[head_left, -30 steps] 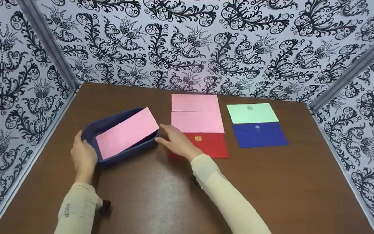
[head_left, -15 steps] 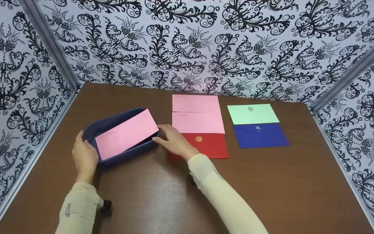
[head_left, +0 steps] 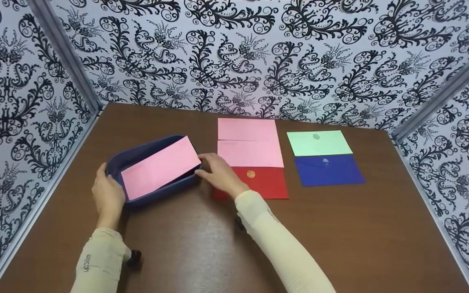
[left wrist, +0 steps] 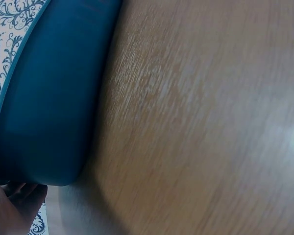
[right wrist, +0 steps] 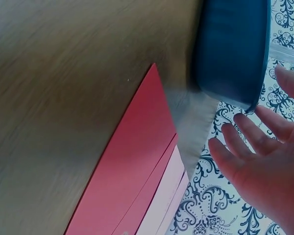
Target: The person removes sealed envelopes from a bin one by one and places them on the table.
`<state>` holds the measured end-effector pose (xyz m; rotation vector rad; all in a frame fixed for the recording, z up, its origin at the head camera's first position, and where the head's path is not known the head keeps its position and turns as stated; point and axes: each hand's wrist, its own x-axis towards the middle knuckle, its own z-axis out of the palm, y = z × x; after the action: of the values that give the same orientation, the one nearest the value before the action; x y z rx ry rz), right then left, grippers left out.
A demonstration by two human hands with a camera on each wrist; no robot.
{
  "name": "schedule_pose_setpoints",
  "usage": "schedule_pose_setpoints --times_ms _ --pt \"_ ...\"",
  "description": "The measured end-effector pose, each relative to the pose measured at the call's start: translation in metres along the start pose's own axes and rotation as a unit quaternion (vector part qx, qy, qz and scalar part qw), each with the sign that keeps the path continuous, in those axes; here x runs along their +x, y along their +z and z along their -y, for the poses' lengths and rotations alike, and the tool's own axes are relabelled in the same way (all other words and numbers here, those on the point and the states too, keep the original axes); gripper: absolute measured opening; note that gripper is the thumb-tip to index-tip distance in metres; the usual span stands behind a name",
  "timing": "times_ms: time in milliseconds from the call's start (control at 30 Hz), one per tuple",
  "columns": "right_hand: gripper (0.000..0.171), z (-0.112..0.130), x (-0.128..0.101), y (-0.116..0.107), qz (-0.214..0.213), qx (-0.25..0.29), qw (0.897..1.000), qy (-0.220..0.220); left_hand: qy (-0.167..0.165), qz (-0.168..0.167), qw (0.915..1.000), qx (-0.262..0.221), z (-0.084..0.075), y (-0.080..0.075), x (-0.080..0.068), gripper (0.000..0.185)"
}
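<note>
Overhead, the left hand [head_left: 107, 194] cups the near left end of a dark blue tray [head_left: 136, 154] on the brown surface [head_left: 340, 228], while the right hand [head_left: 221, 175] lies with straight fingers at the tray's right end, over a red envelope [head_left: 265, 184]; a pink envelope [head_left: 160, 167] lies tilted across the tray. Closer in, the left wrist view shows the tray wall [left wrist: 49, 98] with fingers [left wrist: 24, 193] curled beneath its corner, a grasping grip. Lastly, the right wrist view shows spread fingers [right wrist: 255, 142] just beside the tray [right wrist: 232, 46], grip released.
</note>
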<state>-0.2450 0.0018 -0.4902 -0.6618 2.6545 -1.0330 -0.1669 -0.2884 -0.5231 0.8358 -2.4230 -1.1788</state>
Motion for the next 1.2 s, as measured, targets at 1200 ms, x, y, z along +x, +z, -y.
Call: schedule_pose_setpoints --times_ms 1200 --pt "0.047 0.024 0.036 0.006 -0.063 -0.134 0.989 0.022 0.001 0.003 0.9999 -0.010 0.000 0.001 0.000 0.048"
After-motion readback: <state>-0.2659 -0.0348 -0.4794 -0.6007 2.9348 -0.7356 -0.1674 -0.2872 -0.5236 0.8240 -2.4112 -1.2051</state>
